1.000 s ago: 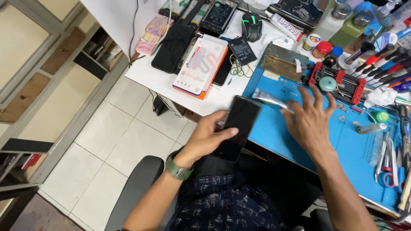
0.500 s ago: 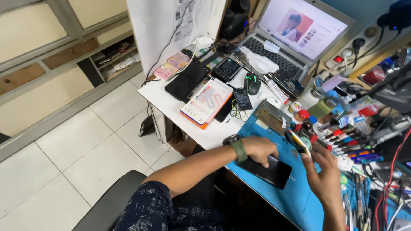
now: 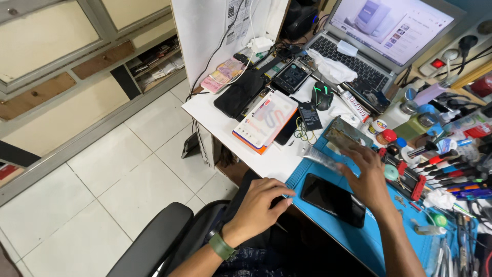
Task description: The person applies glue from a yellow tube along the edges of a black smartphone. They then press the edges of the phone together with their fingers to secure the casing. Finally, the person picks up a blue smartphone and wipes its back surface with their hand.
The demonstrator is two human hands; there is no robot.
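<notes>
A flat black glossy-screened smartphone (image 3: 333, 199) lies face up on the blue rubber work mat (image 3: 359, 236) at the tabletop's near edge, between both hands. It is probably thin, stiff, slippery and breakable, best pinched by its long edges. The left hand (image 3: 259, 208) rests empty, its grip loosely apart, beside the phone; the right hand (image 3: 366, 177) hovers just past it, fingers spread, gripping nothing

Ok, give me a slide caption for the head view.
Black phone lies on blue mat; left hand at desk edge, right hand beside it.
</notes>
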